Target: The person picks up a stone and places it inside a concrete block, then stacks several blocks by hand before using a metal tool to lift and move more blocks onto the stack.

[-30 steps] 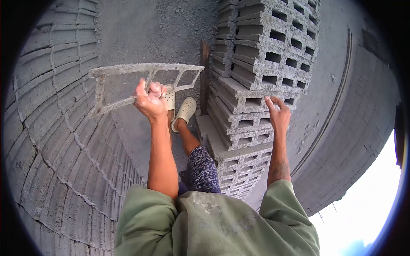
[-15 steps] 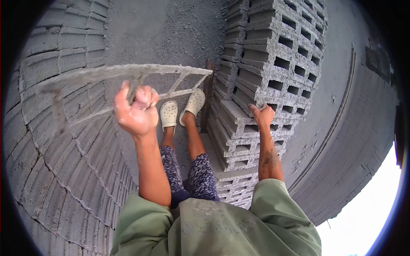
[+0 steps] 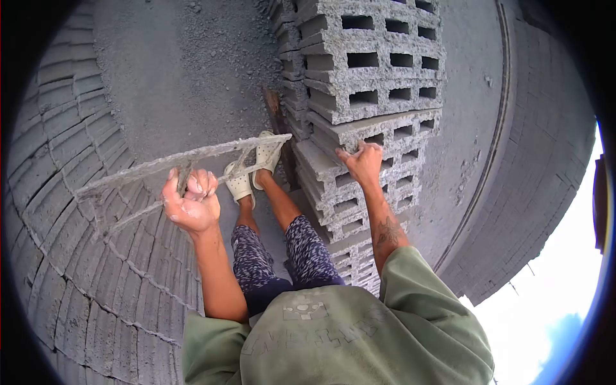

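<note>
- While the left hand (image 3: pixel 192 204) is clenched around a crossbar of the ladder-like frame (image 3: pixel 218 150), whose rails reach past both sides of those fingers, a firm wrist would likely help steady it clear of the shoes (image 3: pixel 240 185).
- The right hand (image 3: pixel 363 162) bends its fingers against the near edge of a hollow block (image 3: pixel 389 135); whether they truly grip, I cannot tell, and fingertips are best placed out of the seams.
- Just beyond the right fingers, similar blocks form a rough-faced stack (image 3: pixel 330 90).
- Left of the left fingers curve tight rows of slabs (image 3: pixel 115 314).
- Ahead of both hands' fingers lies gritty grey ground (image 3: pixel 147 70), strewn with rubble.
</note>
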A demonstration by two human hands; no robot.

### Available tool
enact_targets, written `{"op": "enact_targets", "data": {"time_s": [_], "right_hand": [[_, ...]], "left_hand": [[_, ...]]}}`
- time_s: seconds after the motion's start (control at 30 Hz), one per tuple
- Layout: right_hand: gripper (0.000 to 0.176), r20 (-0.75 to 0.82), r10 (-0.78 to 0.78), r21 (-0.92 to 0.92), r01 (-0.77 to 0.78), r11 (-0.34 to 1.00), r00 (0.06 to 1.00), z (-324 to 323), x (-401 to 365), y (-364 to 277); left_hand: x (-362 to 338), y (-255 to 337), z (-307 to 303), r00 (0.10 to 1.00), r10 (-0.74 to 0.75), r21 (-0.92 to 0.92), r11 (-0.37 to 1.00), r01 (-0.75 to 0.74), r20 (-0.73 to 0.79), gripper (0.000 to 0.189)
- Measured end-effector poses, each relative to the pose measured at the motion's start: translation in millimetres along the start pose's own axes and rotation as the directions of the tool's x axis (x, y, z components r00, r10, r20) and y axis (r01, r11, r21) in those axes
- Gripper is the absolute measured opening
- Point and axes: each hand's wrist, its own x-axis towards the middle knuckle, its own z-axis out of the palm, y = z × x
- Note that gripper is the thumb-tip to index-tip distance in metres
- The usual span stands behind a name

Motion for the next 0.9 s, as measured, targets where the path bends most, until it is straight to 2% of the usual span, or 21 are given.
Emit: {"op": "enact_targets", "data": {"time_s": [0.03, 0.1, 0.13, 0.17, 0.23, 0.27, 0.33, 0.37, 0.4, 0.43, 0.47, 0.5, 0.57, 0.6, 0.63, 0.77, 0.8, 0.83, 0.87, 0.9], "right_hand": [[0.054, -0.007, -0.013, 0.024, 0.013, 1.000, 1.000, -6, -1, -5], [0.052, 0.071, 0.050, 0.030, -0.052, 0.998, 0.996, -17, -4, -6], [0.052, -0.130, 0.014, 0.074, -0.004, 0.997, 0.991, -9, -12, 9], [0.053, -0.110, 0.040, 0.087, -0.031, 0.996, 0.993, -19, -16, 10], [0.057, 0.070, 0.107, 0.046, -0.110, 0.993, 0.992, -31, -16, 9], [0.057, 0.086, 0.102, 0.042, -0.106, 0.993, 0.991, -27, -20, 12], [0.053, -0.120, 0.051, 0.044, -0.046, 0.998, 0.992, -21, -18, 12], [0.053, -0.116, 0.043, 0.042, -0.039, 0.998, 0.992, -24, -13, 6], [0.053, 0.012, 0.107, 0.035, -0.108, 0.994, 0.994, -35, -10, -1], [0.053, 0.146, 0.174, 0.019, -0.179, 0.984, 0.974, -40, -13, -5], [0.055, 0.027, 0.099, 0.034, -0.100, 0.994, 0.995, -29, -16, 7], [0.055, 0.029, 0.083, 0.030, -0.084, 0.996, 0.996, -30, -11, 6], [0.055, 0.084, 0.121, 0.041, -0.125, 0.991, 0.989, -33, -13, 3], [0.056, -0.001, 0.076, 0.052, -0.076, 0.996, 0.997, -24, -14, 12], [0.056, 0.005, 0.074, 0.051, -0.074, 0.996, 0.997, -26, -15, 9], [0.056, 0.035, 0.074, 0.031, -0.075, 0.997, 0.997, -33, -12, -1], [0.056, 0.066, 0.094, 0.045, -0.097, 0.994, 0.993, -34, -11, -2], [0.056, 0.068, 0.097, 0.039, -0.100, 0.994, 0.993, -35, -16, 0], [0.056, 0.063, 0.091, 0.037, -0.093, 0.995, 0.994, -34, -19, 2], [0.056, 0.044, 0.069, 0.041, -0.071, 0.997, 0.997, -30, -12, 4]], "left_hand": [[-3, 6, 9, 1.000, 0.025, 0.010, 1.000, -0.025, 0.008, 0.029], [-2, 13, 18, 0.981, 0.186, 0.140, 0.974, -0.176, -0.059, 0.027], [3, 26, 21, 0.975, 0.145, 0.062, 0.989, -0.136, -0.166, 0.029], [8, 32, 21, 0.973, 0.149, 0.071, 0.988, -0.138, -0.175, 0.029], [13, 36, 10, 0.965, 0.254, -0.063, 0.964, -0.257, -0.057, 0.032], [17, 21, 16, 0.952, 0.244, -0.067, 0.963, -0.260, -0.186, 0.033], [40, -47, 3, 0.972, 0.198, -0.093, 0.973, -0.210, -0.125, 0.031], [52, -100, 6, 0.966, 0.046, -0.094, 0.993, -0.072, -0.256, 0.027], [64, -165, 11, 0.950, -0.046, 0.028, 0.998, 0.058, -0.308, 0.026], [69, -189, 25, 0.958, -0.148, 0.126, 0.975, 0.184, -0.247, 0.020], [73, -190, 28, 0.978, -0.108, 0.185, 0.973, 0.140, -0.176, 0.019], [79, -182, 38, 0.993, -0.065, 0.232, 0.969, 0.085, -0.095, 0.019], [76, -123, 36, 0.989, 0.029, 0.102, 0.995, -0.014, -0.146, 0.026], [73, -79, 32, 0.984, 0.084, 0.027, 0.996, -0.081, -0.157, 0.029], [68, -51, 25, 0.977, 0.129, -0.044, 0.989, -0.139, -0.171, 0.032], [64, -49, 11, 0.983, 0.148, -0.078, 0.985, -0.157, -0.106, 0.032], [66, -98, 21, 0.976, 0.033, -0.024, 0.999, -0.039, -0.217, 0.030], [67, -151, 24, 0.966, -0.112, 0.066, 0.989, 0.131, -0.235, 0.026], [70, -186, 20, 0.974, -0.122, 0.256, 0.952, 0.169, -0.190, 0.028], [70, -200, 25, 0.985, -0.075, 0.281, 0.953, 0.117, -0.158, 0.031]]}}
